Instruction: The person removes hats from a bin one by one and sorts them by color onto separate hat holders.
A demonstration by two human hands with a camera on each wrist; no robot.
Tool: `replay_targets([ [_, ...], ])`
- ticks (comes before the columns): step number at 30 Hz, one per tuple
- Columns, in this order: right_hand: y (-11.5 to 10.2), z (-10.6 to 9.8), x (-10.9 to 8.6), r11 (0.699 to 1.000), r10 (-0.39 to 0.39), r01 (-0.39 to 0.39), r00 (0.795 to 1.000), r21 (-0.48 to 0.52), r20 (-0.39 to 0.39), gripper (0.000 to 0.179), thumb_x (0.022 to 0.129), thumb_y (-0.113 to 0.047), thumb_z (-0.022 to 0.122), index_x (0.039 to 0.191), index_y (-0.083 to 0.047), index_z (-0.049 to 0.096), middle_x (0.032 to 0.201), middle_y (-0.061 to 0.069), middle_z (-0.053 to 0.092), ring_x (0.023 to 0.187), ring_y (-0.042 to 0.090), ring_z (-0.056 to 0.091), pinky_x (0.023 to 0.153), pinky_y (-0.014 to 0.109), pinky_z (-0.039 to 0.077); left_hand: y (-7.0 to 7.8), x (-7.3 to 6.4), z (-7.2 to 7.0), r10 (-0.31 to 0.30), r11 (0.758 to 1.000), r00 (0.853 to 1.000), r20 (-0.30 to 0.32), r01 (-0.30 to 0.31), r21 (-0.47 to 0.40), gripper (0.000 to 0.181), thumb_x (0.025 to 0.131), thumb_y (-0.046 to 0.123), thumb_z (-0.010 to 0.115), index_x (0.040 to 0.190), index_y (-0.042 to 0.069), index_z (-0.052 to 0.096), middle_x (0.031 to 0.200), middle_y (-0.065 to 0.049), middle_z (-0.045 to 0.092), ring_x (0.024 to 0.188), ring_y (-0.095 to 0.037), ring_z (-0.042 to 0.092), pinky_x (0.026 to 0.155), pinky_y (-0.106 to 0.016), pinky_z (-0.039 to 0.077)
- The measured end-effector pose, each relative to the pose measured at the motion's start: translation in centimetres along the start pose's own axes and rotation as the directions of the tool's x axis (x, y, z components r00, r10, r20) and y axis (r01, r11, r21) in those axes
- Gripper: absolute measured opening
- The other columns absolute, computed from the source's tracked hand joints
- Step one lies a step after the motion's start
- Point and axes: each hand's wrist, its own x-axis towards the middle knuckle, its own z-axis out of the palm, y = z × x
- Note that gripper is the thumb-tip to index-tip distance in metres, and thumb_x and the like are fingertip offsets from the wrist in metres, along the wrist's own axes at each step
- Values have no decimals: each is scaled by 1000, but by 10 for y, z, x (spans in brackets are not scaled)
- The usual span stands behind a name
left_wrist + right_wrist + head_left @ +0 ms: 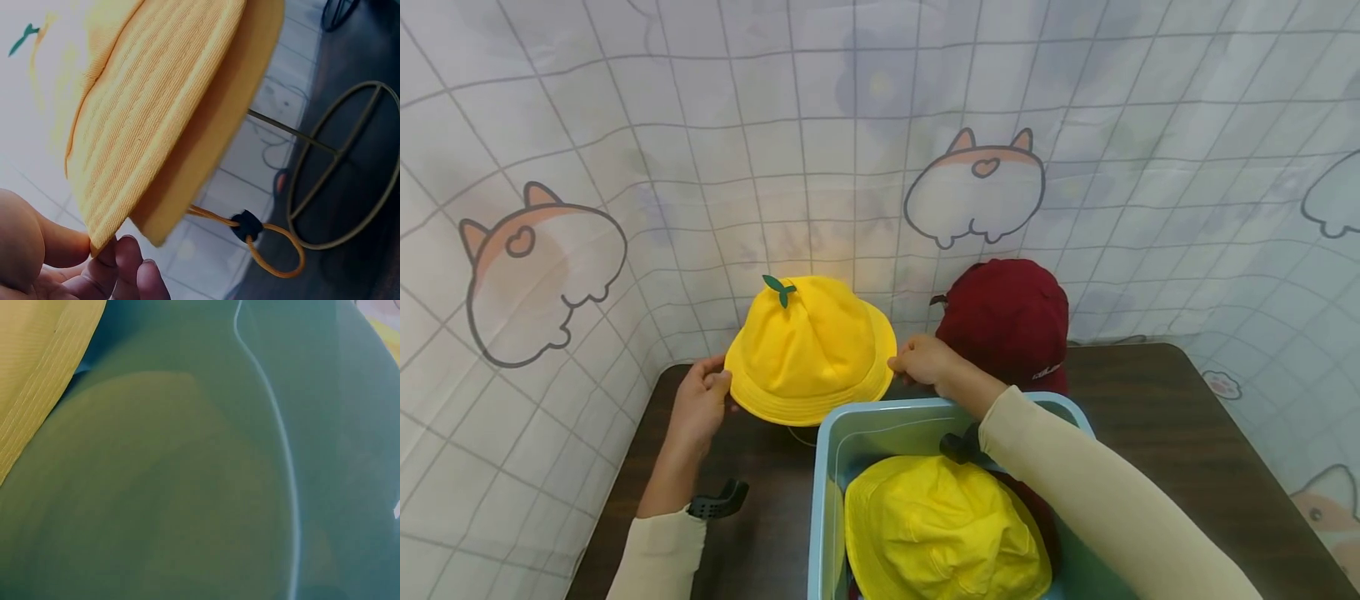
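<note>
A yellow bucket hat (811,342) with a green sprout on its crown sits on a thin metal stand (337,154) with a ring-shaped base. My left hand (698,400) pinches the left edge of its brim between thumb and fingers. At the brim's right edge, my right hand (927,362) pinches the cloth, its forearm crossing above a light blue bin. An orange cord with a black toggle (247,225) hangs below the hat in the left wrist view. The right wrist view shows mostly the bin's inner wall, so the right fingers are hidden there.
The blue bin (880,407) stands in front, holding another yellow hat (951,525) with something dark red under it. A dark red cap (1003,317) is behind the bin, near the wall cloth (700,167). All stand on a dark wooden table (1142,400).
</note>
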Motion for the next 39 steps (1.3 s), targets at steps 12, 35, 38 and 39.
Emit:
replay_targets([
  [12, 0, 2, 2, 986, 10, -10, 1000, -166, -3, 29, 100, -16, 65, 72, -9, 61, 72, 2, 57, 66, 18, 52, 57, 24, 43, -19, 8, 12, 16, 1000, 1000, 5, -16, 15, 46, 110, 24, 42, 150, 3, 35, 98, -2, 62, 75, -20, 59, 67, -30, 55],
  [35, -5, -1, 4, 971, 26, -15, 999, -240, 43, 22, 102, -17, 62, 97, 0, 74, 88, 8, 70, 76, 18, 60, 66, 24, 47, -18, 16, 23, 15, 997, 999, -28, -13, 79, 44, 111, 24, 39, 149, 2, 35, 107, -13, 60, 81, -22, 58, 73, -35, 52],
  [38, -7, -5, 1, 977, 25, -10, 997, -211, 67, 20, 101, -17, 62, 99, -1, 74, 96, 10, 74, 81, 19, 65, 70, 25, 49, -14, 9, 20, 15, 989, 998, -60, -6, 147, 49, 111, 29, 37, 153, 3, 34, 119, -18, 58, 96, -29, 58, 79, -37, 48],
  [39, -8, -7, -1, 977, 22, -7, 998, -213, 67, 20, 101, -17, 63, 99, -1, 75, 97, 10, 74, 82, 20, 66, 70, 26, 50, -12, 7, 18, 25, 985, 997, -77, -11, 175, 50, 111, 30, 37, 153, 3, 33, 123, -19, 57, 101, -31, 57, 82, -39, 47],
])
